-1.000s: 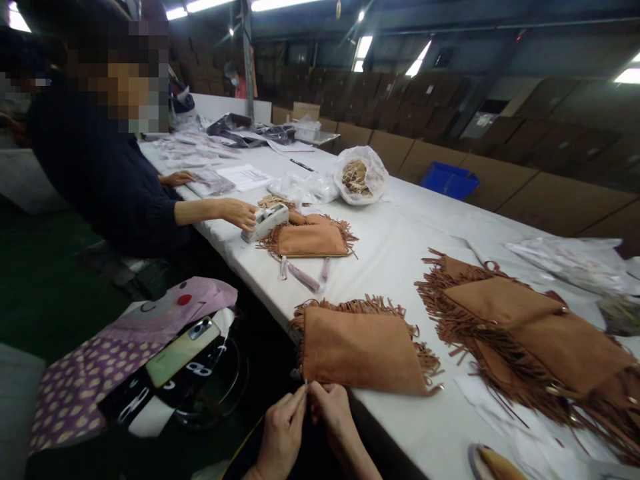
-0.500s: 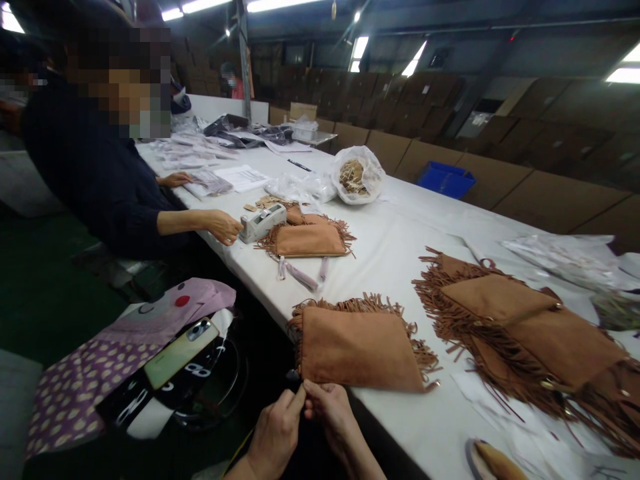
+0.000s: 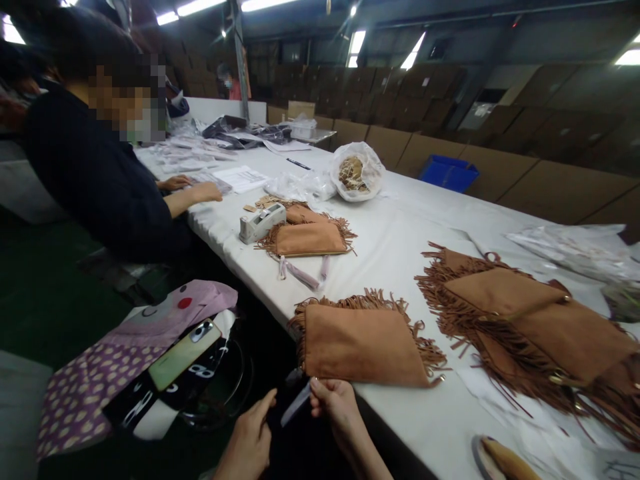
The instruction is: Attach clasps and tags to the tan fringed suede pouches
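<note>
My right hand (image 3: 334, 408) is closed in a pinch on a narrow pale strip (image 3: 296, 404), which slants down to the left past the table's edge. Its material is hard to make out. My left hand (image 3: 248, 433) is lower and apart from it, index finger stretched out, with nothing visible in it. Just beyond my hands a brown fringed bag (image 3: 363, 343) lies flat at the table's near edge. A small dark piece (image 3: 294, 377) shows by its lower left corner.
More fringed bags (image 3: 543, 327) lie piled at the right. Further along the white table (image 3: 400, 227) are a smaller fringed pouch (image 3: 313, 239), a tape dispenser (image 3: 263, 223) and a plastic bag of straw-like strands (image 3: 356, 172). A co-worker (image 3: 95, 167) sits at the left; a phone (image 3: 185, 353) rests below.
My hands were together at the bag's corner; my left hand has drawn away down and left, and the strip now shows. The co-worker's hand has moved back from the tape dispenser.
</note>
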{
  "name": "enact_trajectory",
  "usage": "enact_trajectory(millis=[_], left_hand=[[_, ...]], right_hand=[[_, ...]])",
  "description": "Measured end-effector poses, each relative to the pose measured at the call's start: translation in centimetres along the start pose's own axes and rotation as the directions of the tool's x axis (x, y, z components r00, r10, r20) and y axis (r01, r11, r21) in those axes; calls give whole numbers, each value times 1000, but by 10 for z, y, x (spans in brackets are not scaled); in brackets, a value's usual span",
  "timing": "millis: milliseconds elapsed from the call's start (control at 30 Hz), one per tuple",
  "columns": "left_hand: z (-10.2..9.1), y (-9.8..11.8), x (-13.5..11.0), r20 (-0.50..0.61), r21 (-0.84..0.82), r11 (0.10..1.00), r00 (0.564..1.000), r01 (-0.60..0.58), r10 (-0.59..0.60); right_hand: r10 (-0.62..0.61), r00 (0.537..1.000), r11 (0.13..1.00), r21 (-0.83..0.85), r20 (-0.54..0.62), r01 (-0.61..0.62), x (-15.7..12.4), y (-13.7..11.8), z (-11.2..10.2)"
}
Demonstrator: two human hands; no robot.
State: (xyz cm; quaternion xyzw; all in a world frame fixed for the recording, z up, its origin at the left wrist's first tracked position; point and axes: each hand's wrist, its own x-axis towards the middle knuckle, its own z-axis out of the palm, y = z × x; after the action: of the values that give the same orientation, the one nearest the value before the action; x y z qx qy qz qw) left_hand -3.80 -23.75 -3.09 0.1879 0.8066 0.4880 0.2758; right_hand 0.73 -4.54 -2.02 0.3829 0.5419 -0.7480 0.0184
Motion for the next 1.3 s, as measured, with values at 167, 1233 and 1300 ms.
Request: enact_trajectory(millis=[167, 1233, 1300], left_hand=[[10, 60, 28, 153, -371, 881, 955, 292, -252], [59, 49, 64, 78, -407, 890, 978, 207, -192], [62, 57, 71, 66, -461, 865, 980, 198, -189]], right_hand=[[-28, 999, 998, -51, -22, 27, -4, -6, -4], [-755, 646, 24, -980, 110, 195, 53, -109, -81], [-776, 630, 76, -987, 31, 142, 53, -109, -89]])
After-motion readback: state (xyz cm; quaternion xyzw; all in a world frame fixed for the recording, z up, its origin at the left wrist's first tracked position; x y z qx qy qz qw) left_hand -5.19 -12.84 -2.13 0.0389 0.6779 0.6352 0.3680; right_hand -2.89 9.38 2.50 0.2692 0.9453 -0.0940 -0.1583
